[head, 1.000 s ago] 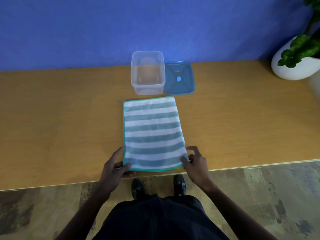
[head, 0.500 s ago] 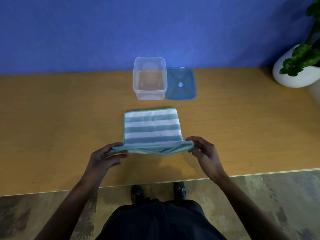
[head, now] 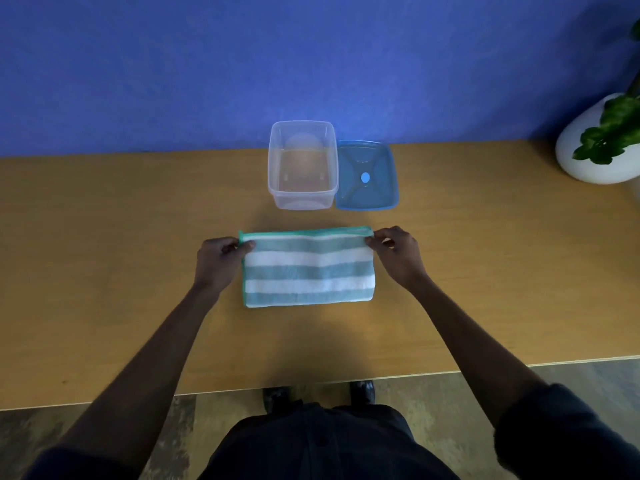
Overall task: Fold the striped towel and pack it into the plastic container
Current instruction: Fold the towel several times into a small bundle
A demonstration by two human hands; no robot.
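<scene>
The striped towel (head: pixel 308 268) lay folded on the wooden table (head: pixel 104 258), near the clear plastic container (head: pixel 302 165). The left hand (head: pixel 219 259) and right hand (head: pixel 396 254) apparently pinched its far corners.

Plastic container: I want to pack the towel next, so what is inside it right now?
Through its open top, the plastic container shows only its clear bottom and the wooden table beneath. The striped towel lies outside, nearer the person. Nothing covers the inside.

towel (head: pixel 308 270) now folded in half, hands (head: pixel 221 261) at far edge
</scene>
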